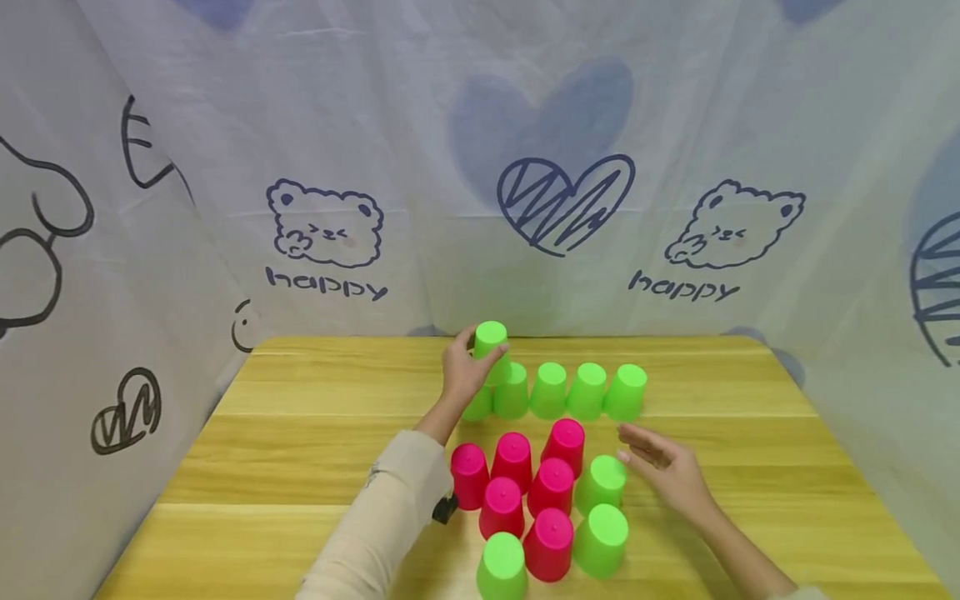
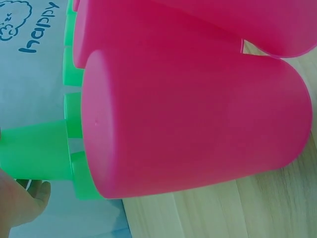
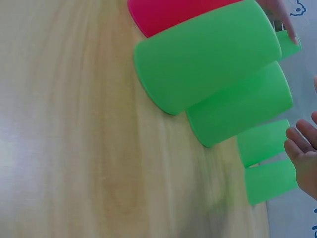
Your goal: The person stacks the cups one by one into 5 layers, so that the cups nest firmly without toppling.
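- Nearest on the wood-grain bench, a light green plastic cup stands mouth down, with a pink-red cup just to its right and another green cup beyond that.
- Close behind come five more upturned pink-red cups, in a loose cluster, and one green cup at the cluster's right edge.
- The person's cream left sleeve reaches past the cluster's left side; a small dark object shows beside it, too little of it visible to name.
- The right hand hovers just right of that edge cup, fingers loosely extended and holding nothing.
- Farther off, five upturned green cups form a side-by-side row.
- Over the row's left end, the left hand grasps an upturned green cup between thumb and fingers, its rim at the tops of the two leftmost cups; whether it touches them, I cannot tell.
- Behind everything hangs a pale cloth with bears, hearts and "happy" lettering.
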Demonstrator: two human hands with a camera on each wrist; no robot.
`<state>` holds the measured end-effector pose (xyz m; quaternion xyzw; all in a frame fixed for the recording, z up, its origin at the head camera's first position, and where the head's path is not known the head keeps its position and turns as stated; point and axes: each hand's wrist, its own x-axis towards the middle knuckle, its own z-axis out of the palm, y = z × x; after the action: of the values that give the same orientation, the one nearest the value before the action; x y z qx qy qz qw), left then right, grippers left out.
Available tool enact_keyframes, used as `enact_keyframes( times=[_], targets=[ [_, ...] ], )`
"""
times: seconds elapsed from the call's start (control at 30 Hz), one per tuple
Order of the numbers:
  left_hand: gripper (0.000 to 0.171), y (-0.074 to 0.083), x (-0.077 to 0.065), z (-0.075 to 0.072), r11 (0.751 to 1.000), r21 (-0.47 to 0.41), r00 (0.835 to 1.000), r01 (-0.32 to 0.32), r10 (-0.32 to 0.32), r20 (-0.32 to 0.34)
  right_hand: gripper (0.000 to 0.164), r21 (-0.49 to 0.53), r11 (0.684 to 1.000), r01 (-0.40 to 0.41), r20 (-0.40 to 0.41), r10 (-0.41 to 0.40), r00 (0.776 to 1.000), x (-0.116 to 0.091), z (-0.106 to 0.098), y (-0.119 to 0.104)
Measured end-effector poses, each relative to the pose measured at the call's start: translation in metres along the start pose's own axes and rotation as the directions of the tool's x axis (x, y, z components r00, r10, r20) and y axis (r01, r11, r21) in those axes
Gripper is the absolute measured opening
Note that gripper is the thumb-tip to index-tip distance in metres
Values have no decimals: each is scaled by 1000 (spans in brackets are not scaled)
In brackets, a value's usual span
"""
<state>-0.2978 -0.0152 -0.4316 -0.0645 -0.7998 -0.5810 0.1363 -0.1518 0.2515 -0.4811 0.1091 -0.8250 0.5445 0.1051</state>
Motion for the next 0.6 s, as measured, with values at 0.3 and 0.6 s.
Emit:
enact_keyframes(
  times=[0.3,0.6],
  targets=[
    [64,-1,-5,-1,1000,-3,1000,16,-16,-5,47,87,996,38,169,-52,984,-12,3,7],
    [72,-8,-10,-7,998,53,1000,-20,20,4,54,115,993,33,211,-57,976,-15,6,19]
  ],
)
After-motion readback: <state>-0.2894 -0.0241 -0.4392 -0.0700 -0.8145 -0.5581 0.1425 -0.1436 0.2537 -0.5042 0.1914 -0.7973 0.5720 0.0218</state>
